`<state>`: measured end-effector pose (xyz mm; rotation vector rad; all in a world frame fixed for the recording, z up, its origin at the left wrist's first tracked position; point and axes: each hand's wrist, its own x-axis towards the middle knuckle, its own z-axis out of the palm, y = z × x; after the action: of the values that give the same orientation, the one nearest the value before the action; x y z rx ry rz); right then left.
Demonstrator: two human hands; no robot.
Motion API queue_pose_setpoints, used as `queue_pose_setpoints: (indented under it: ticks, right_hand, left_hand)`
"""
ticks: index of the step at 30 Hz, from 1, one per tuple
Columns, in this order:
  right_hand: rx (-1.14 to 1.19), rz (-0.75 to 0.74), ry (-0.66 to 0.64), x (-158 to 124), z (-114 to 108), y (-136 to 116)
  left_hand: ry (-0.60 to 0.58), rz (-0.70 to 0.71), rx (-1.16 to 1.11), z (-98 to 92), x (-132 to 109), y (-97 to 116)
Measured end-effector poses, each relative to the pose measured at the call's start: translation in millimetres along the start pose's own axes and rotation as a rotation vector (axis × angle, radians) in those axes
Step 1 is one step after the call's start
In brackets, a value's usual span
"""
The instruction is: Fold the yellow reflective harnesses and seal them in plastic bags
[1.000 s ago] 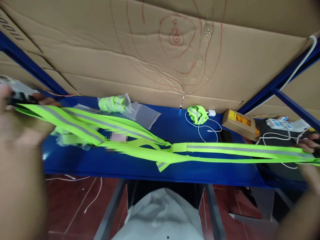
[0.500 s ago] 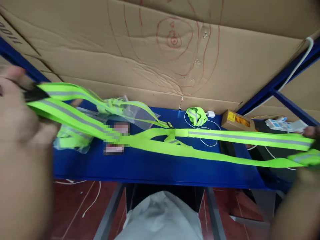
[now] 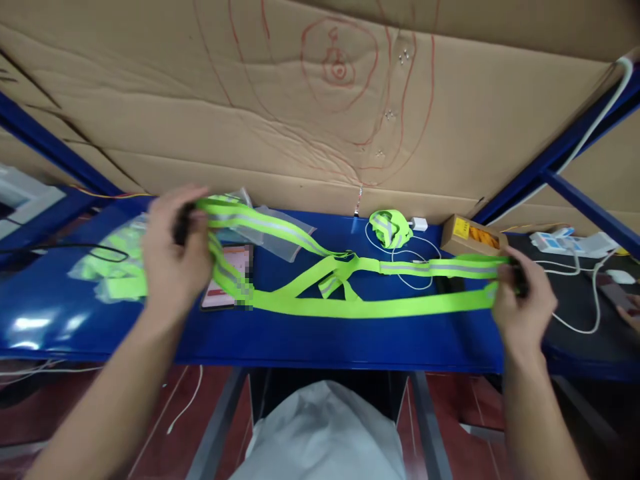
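Observation:
A neon-green reflective harness (image 3: 385,307) with grey stripes stretches between my hands above the blue table. At its left end, my left hand (image 3: 173,250) is closed around the strap and a black piece, probably a buckle. My right hand (image 3: 525,300) grips the other end, where a second black piece shows between thumb and fingers. Near the middle, the straps cross and a short striped loop hangs down. Below the left part of the harness lies a phone (image 3: 243,259) with a pinkish screen, partly pixelated.
Bagged green harnesses (image 3: 123,267) lie at left beside a clear plastic bag (image 3: 287,243). At the back are a rolled harness (image 3: 390,229), a white charger (image 3: 419,225) with its cable, and an open cardboard box (image 3: 453,235). Another person's hand (image 3: 631,312) shows at the right edge.
Both hands have come inward, closer together and farther from the camera. The harness, pulled long before, now hangs slacker and lower. The phone shows more fully.

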<state>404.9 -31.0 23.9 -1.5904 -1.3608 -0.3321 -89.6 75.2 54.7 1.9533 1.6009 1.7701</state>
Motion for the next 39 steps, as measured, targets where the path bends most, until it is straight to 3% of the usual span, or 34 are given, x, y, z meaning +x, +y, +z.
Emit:
queue_pose_setpoints:
  ticks: [2,6,9,11,16,21,29,34,39]
  right_hand:
    - [-0.023,-0.252,-0.232,-1.0,20.5,-27.0]
    - [0.036,-0.541,-0.535,-4.8,73.7,-69.7]
    - [0.108,-0.596,-0.638,-17.5,111.7,-90.5]
    - [0.141,-0.572,-0.665,-28.5,128.0,-97.7]
    - [0.219,-0.444,-0.625,-43.4,136.6,-93.9]
    - [0.219,-0.373,-0.579,-45.1,135.0,-85.4]
    - [0.168,-0.326,-0.606,-57.9,143.3,-110.9]
    - [0.539,-0.135,-0.624,-16.6,131.5,-118.5]
    - [0.921,0.119,-0.816,21.3,108.7,-131.7]
  left_hand:
    - [-0.196,0.153,-0.008,28.8,-14.3,16.3]
    - [-0.613,0.399,0.059,96.5,-55.2,40.1]
    - [-0.688,0.486,0.126,132.9,-81.6,42.0]
    - [-0.689,0.511,0.153,142.8,-90.3,37.2]
    - [-0.654,0.521,0.202,137.3,-88.7,24.1]
    - [-0.653,0.516,0.235,133.2,-90.7,26.0]
    - [-0.648,0.494,0.239,134.5,-97.9,42.2]
    - [-0.759,0.394,-0.105,112.0,-56.6,49.7]
    - [-0.975,-0.007,-0.697,98.4,-19.4,44.5]
